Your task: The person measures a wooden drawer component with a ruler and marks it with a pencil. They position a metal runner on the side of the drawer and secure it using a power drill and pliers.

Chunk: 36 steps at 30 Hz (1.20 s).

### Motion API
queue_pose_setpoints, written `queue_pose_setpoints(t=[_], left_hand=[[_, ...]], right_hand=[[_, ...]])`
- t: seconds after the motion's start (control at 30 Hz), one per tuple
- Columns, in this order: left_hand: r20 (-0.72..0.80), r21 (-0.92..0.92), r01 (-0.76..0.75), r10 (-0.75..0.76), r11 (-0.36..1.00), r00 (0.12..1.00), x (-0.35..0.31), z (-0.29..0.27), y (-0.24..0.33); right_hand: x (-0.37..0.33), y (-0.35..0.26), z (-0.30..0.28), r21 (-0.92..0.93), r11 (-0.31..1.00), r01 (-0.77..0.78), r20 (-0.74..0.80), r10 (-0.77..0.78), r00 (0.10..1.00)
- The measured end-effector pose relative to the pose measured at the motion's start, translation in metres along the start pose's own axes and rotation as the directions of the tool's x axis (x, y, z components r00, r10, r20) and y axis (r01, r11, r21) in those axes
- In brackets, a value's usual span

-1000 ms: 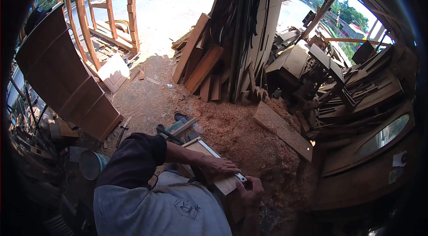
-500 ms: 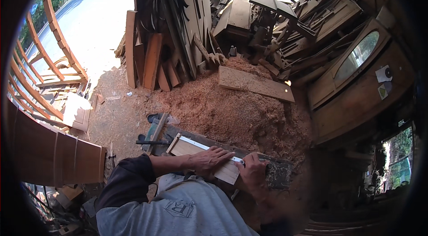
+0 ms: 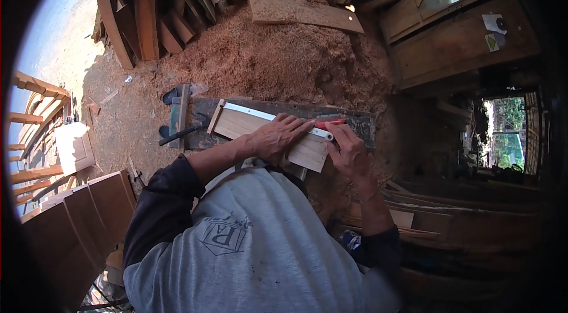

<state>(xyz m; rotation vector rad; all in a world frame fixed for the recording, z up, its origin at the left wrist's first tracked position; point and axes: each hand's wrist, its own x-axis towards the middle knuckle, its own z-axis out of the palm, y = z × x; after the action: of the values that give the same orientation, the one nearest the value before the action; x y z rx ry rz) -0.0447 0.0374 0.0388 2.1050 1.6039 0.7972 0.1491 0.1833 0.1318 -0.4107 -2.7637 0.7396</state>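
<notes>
A pale wooden drawer part (image 3: 307,156), with a short upright piece at its left end, lies across the dark workbench plank (image 3: 365,134). Along its far edge runs a white metal drawer slide (image 3: 245,112) with a small roller at its right end. My left hand (image 3: 278,134) is laid over the slide, fingers closed over it and holding it against the wood. By the roller, my right hand (image 3: 350,150) has its thumb and fingers bent around the slide's end; anything small between them is hidden. Just behind the slide is a red and grey object (image 3: 331,120), its kind unclear.
A dark bar (image 3: 180,135) sticks out at the bench's left, near a wooden strip (image 3: 183,109) and dark sandals. Wood shavings (image 3: 266,58) cover the ground beyond, with a loose board (image 3: 305,14) on them. A door panel with an oval pane (image 3: 458,29) leans at right.
The view has tipped down toward the bench. My right hand has shifted slightly off the roller, uncovering it and the red object behind. My left hand stays on the slide.
</notes>
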Motion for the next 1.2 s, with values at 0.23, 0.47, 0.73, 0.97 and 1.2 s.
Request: queue_pose_setpoints(t=[0.23,0.47,0.73,0.97,1.2], left_hand=[[0.053,-0.050,-0.001,0.003,0.999,0.999,0.001,0.015,-0.002],[-0.002,-0.038,-0.029,0.029,0.999,1.000,-0.007,0.023,-0.009],[0.032,-0.049,-0.031,0.033,0.998,0.999,-0.003,0.018,-0.011],[0.010,-0.055,-0.037,0.038,0.998,0.999,-0.005,0.018,-0.012],[-0.007,-0.085,-0.024,0.023,0.996,1.000,-0.016,0.018,-0.016]], right_hand=[[-0.021,-0.004,0.025,-0.036,0.948,-0.317,-0.184,0.306,0.934],[-0.019,-0.015,0.022,-0.116,0.983,-0.145,-0.115,0.132,0.985],[-0.011,-0.007,0.020,-0.143,0.980,-0.134,-0.060,0.127,0.990],[-0.015,-0.011,0.029,0.010,0.955,-0.295,-0.199,0.291,0.936],[-0.015,-0.010,0.020,-0.175,0.983,-0.059,-0.069,0.047,0.997]])
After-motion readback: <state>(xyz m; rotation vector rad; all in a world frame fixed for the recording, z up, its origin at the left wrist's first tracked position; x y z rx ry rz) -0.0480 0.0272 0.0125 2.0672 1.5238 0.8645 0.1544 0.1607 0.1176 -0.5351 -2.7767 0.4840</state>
